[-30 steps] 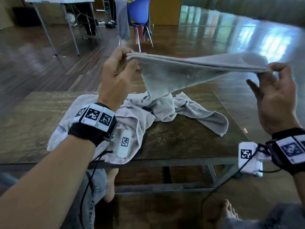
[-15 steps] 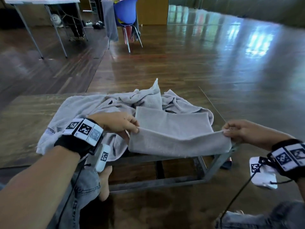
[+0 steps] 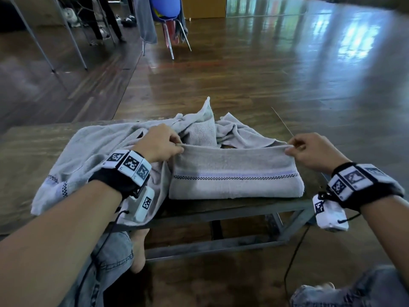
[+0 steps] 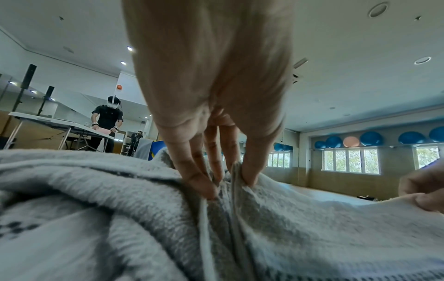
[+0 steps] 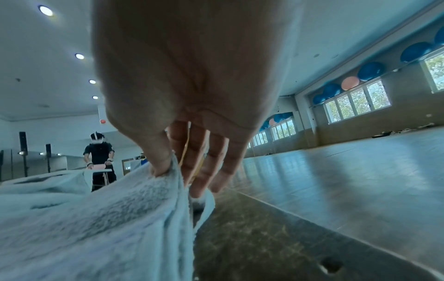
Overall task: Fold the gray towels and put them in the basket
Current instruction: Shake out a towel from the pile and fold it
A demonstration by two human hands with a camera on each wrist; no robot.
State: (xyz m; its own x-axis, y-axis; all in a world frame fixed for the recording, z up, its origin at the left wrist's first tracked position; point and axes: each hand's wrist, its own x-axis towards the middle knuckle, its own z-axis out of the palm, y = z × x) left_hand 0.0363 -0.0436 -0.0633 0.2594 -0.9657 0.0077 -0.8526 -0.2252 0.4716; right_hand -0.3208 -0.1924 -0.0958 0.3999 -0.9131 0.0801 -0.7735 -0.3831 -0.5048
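Note:
A folded gray towel point(image 3: 234, 176) with a checkered stripe lies on the near right part of the low wooden table point(image 3: 26, 149). My left hand point(image 3: 160, 144) pinches its far left corner point(image 4: 234, 182). Its far right corner point(image 5: 168, 182) is pinched by my right hand point(image 3: 309, 149). Behind and to the left, crumpled gray towels point(image 3: 99, 151) spread over the table. No basket is in view.
The table has a metal frame point(image 3: 221, 213) and its right edge runs just beside the folded towel. A blue chair point(image 3: 168, 12) draped with cloth stands beyond on the wooden floor. A person point(image 4: 105, 123) works at a white table far off.
The towel was stretched in the air between both hands, then brought down. It now lies folded on the table, its held edge moved away from me over the near part.

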